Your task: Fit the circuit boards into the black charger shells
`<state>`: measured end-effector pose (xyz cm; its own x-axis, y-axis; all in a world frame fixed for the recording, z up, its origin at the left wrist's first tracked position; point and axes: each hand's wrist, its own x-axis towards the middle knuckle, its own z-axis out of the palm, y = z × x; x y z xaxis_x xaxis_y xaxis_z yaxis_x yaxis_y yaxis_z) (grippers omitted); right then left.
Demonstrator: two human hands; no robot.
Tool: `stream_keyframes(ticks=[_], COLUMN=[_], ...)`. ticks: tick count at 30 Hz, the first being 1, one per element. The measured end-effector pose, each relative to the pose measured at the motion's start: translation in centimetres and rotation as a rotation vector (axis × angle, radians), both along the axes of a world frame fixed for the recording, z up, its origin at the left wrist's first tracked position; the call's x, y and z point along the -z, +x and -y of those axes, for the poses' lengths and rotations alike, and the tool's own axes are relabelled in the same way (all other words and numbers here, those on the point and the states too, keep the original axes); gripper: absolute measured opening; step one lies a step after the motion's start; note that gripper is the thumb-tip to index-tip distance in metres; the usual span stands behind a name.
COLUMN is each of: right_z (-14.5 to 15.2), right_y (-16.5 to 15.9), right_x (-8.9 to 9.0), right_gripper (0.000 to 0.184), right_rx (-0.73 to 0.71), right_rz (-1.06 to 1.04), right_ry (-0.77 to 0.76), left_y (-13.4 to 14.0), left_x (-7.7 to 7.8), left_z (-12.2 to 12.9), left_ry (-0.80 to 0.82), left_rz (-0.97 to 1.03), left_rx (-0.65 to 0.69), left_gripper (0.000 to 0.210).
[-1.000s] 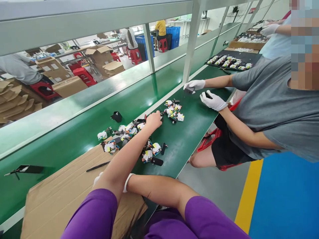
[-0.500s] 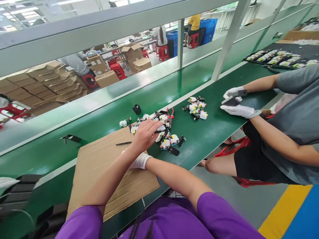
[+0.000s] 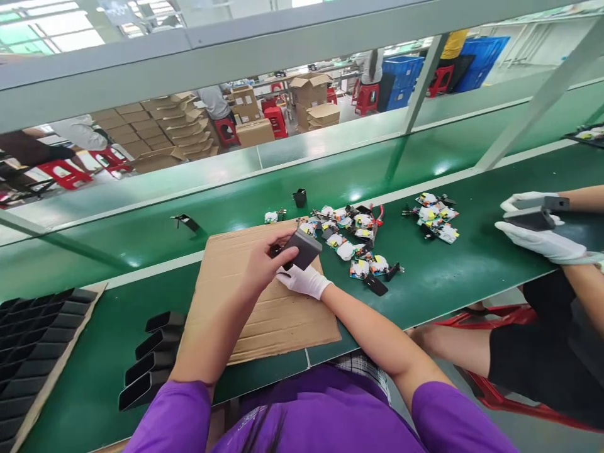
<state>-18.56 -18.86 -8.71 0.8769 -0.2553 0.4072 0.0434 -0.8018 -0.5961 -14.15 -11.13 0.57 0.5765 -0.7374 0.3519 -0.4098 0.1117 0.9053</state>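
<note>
A dark, box-shaped plastic case (image 3: 306,249) is held above the cardboard sheet (image 3: 264,333). My bare left hand (image 3: 270,259) grips its near end, thumb across the front and fingers behind. Close below, my white-gloved right hand (image 3: 306,281) has its fingers curled against the lower end of the case; their tips are partly hidden. Just beyond, a heap of small circuit boards (image 3: 336,241) with white and yellow parts lies on the green bench. Red-handled pliers (image 3: 380,215) lie at the heap's far side.
Several open black cases (image 3: 151,371) stand in a row at left, beside a larger block of cases (image 3: 47,352). A second board cluster (image 3: 436,217) lies to the right. There a co-worker's gloved hands (image 3: 542,239) hold a dark case. A metal post (image 3: 425,85) rises behind the bench.
The view has swung left, bringing the rows of black cases into sight. My left hand has drawn back from the board heap, and the case in it now shows clearly beside my right hand.
</note>
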Motion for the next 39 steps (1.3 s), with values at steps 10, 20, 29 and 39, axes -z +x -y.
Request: stream_keyframes(ticks=[10,20,29,39], right_z=[1.9,2.0,2.0,1.9], right_y=[-0.6,-0.9,-1.0,-1.2], right_x=[3.1,3.2,3.2,3.0], right_gripper=[0.016,0.017,0.016,0.016], right_rx=[-0.209,-0.210,-0.206,-0.207], right_rz=[-0.004,-0.008,0.000,0.002], right_ry=[-0.062,-0.058,-0.057,-0.073], left_y=[1.3,2.1,2.8,2.2], left_x=[-2.4,-2.6,-1.8,-2.0], left_z=[-1.5,-2.2,-2.6,-2.4], left_ry=[-0.141,-0.136,-0.125,-0.131], left_rz=[-1.224,-1.231,-1.122,-1.177], left_rx=[-0.097,-0.015,0.055,0.046], left_gripper=[0.025,0.030,0.028,0.031])
